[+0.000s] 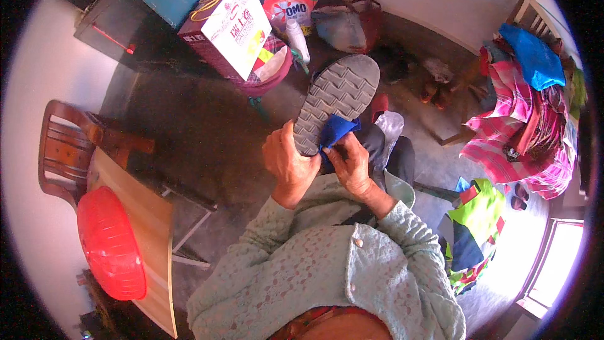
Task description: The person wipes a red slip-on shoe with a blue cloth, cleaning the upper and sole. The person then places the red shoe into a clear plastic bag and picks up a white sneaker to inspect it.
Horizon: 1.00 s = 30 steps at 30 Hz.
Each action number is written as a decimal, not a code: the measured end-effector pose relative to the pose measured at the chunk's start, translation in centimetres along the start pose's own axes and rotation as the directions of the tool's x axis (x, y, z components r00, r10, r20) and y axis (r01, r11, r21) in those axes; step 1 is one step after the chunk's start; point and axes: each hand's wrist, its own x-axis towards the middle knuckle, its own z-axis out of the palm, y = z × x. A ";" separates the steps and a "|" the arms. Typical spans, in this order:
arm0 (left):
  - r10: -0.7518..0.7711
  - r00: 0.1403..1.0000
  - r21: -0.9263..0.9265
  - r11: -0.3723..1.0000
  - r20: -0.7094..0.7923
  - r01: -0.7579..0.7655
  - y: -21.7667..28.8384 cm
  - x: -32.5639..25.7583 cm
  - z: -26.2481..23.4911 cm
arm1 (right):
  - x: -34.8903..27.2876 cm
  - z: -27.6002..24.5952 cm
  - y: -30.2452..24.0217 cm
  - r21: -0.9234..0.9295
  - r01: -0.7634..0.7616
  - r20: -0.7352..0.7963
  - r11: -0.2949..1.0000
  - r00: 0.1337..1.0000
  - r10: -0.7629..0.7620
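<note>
A grey shoe sole (338,88) with a woven-looking tread is held up in front of me, tilted, its toe end pointing away to the right. My left hand (288,162) is closed around its near left edge, thumb along the tread and other fingers partly hidden. At the near right edge of the sole, a folded piece of blue cloth (338,130) lies against the tread. My right hand (352,165) pinches this cloth between thumb and fingers, just below the sole. Whether the cloth is fastened to the sole, I cannot tell.
Beyond stand a white-and-maroon carton (236,28), a red detergent bag (292,6) and a white bottle (297,41). A red plastic dome (113,245) rests on a wooden table (160,245) at left. Clothes (522,107) are heaped at right, above green fabric (481,214).
</note>
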 end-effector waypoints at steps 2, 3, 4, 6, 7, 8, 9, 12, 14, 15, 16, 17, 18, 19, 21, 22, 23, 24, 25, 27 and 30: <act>0.018 0.999 -0.009 1.000 -0.028 -0.019 0.5 0.4 -0.1 | 0.6 -0.1 0.8 0.061 0.043 -0.092 0.997 0.995 -0.037; 0.021 0.999 -0.020 1.000 -0.045 -0.022 0.8 0.6 -0.1 | 0.7 0.0 1.4 0.091 0.067 -0.138 0.994 0.989 -0.054; 0.021 0.998 -0.031 0.999 -0.062 -0.023 1.0 0.7 -0.1 | 0.9 0.0 1.3 0.269 -0.061 -0.157 0.961 0.982 0.106; 0.020 0.998 0.014 1.000 -0.066 -0.019 1.2 0.8 -0.4 | 2.0 -0.9 1.1 0.380 0.009 -0.183 0.925 0.981 0.065; 0.016 0.997 0.038 0.999 -0.069 -0.013 1.3 0.8 -0.5 | 2.4 -1.4 0.5 0.486 -0.074 -0.129 0.871 0.979 0.155; 0.008 0.998 0.040 0.999 -0.070 -0.005 1.3 0.7 -0.5 | 3.2 -1.9 0.0 0.423 0.019 -0.164 0.906 0.985 0.056; -0.001 0.998 0.042 0.999 -0.070 0.004 1.2 0.7 -0.3 | 3.5 -2.3 -0.5 0.503 -0.020 -0.152 0.864 0.982 0.111; -0.038 0.998 0.028 0.999 -0.059 0.039 1.4 0.6 -0.3 | 4.7 -3.2 -1.0 0.528 0.025 -0.239 0.849 0.964 0.121; -0.044 0.997 0.021 0.999 -0.055 0.045 1.5 0.6 -0.4 | 5.8 -3.9 -1.2 0.558 0.018 -0.254 0.830 0.956 0.149; -0.036 0.998 0.021 0.999 -0.057 0.037 1.3 0.4 -0.3 | 6.2 -4.3 -1.7 0.660 0.016 -0.247 0.751 0.949 0.197; -0.027 0.998 0.020 0.999 -0.058 0.028 1.2 0.3 -0.3 | 6.8 -5.0 -1.4 0.603 0.001 -0.254 0.798 0.948 0.191; -0.026 0.999 0.022 0.999 -0.046 0.027 1.1 0.2 -0.3 | 7.4 -5.4 -1.3 0.578 0.001 -0.265 0.816 0.946 0.187; -0.026 0.999 0.025 0.999 -0.034 0.027 1.0 0.1 -0.3 | 7.9 -5.8 -1.4 0.553 0.000 -0.275 0.833 0.944 0.182; -0.025 0.999 0.026 0.999 -0.022 0.026 0.8 0.0 -0.3 | 8.5 -6.3 -0.8 0.570 -0.010 -0.273 0.821 0.941 0.202; -0.045 0.999 -0.024 0.999 0.029 0.045 0.6 -0.4 -0.1 | 9.5 -7.1 0.3 0.538 0.038 -0.351 0.842 0.918 0.183; -0.055 0.997 -0.048 0.997 0.053 0.057 0.6 -0.5 -0.1 | 10.0 -7.4 0.5 0.555 0.056 -0.384 0.830 0.902 0.196; -0.080 0.993 -0.135 0.987 0.084 0.091 0.5 -0.6 -0.2 | 10.2 -7.7 0.6 0.540 0.049 -0.448 0.840 0.862 0.237; -0.102 0.988 -0.220 0.967 0.116 0.125 0.5 -0.7 -0.2 | 9.9 -8.1 0.4 0.627 -0.004 -0.434 0.779 0.828 0.354; -0.122 0.982 -0.299 0.941 0.146 0.162 0.5 -0.8 -0.2 | 9.7 -8.3 0.8 0.591 0.022 -0.450 0.807 0.839 0.306; -0.325 0.913 -0.360 0.844 0.248 0.398 -0.6 -1.7 1.1 | 8.8 -8.4 1.2 0.588 0.065 -0.441 0.807 0.862 0.251; -0.458 0.738 -0.583 0.455 0.495 0.674 -0.6 -0.9 1.1 | 7.9 -7.9 0.9 0.458 0.083 -0.468 0.885 0.869 0.161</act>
